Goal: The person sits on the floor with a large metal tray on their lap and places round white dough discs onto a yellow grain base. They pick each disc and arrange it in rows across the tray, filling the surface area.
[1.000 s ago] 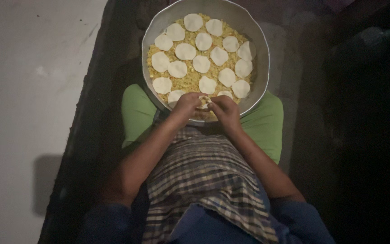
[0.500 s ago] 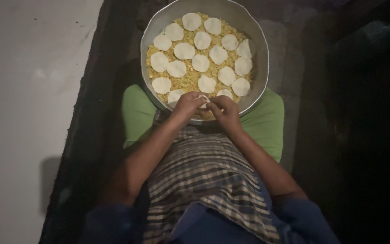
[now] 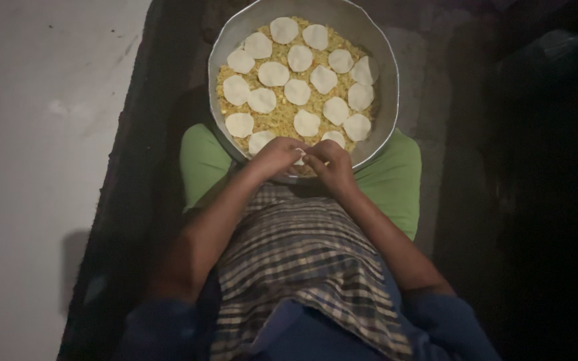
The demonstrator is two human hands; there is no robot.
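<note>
At the near rim of the round grey metal pan [image 3: 388,100], the left hand [image 3: 272,158] and right hand [image 3: 331,164] are both pinching 1 small white dough disc [image 3: 300,158] between them.

We look down on a round metal pan [image 3: 386,100] resting on our knees [image 3: 396,177]. In the pan, dough discs [image 3: 297,91] lie on a bed of crumbled filling [image 3: 282,119]. At the pan's near rim our left hand [image 3: 274,158] and right hand [image 3: 331,164] meet, a small dough piece [image 3: 299,159] between them. A checked cloth [image 3: 302,261] lies below the pan, a bare floor [image 3: 28,134] to its left.
</note>
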